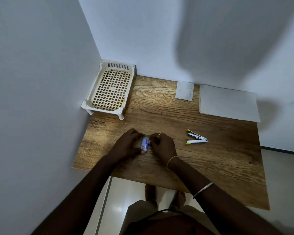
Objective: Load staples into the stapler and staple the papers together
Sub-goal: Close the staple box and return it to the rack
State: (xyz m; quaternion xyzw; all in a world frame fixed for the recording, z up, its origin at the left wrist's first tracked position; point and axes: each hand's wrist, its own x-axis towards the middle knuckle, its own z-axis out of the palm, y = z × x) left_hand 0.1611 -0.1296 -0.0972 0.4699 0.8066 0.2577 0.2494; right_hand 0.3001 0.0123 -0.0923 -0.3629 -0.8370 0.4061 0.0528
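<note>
On the worktop (159,107) I see papers (227,102) far right, the stapler (196,139) lying open right of my hands. Left hand (126,145) and right hand (163,146) both pinch the staple box (145,144) between them.

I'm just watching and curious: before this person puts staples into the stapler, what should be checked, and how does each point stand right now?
1. Staple box in hand: ok, held between the left hand and right hand.
2. Box opened: cannot tell, the fingers cover its ends.
3. Stapler opened for loading: ok, it lies spread open on the table.
4. Stapler within reach: ok, just right of the right hand.
5. Papers ready: ok, stacked at the far right of the table.
6. Staples taken out: cannot tell, no strip shows.
</note>
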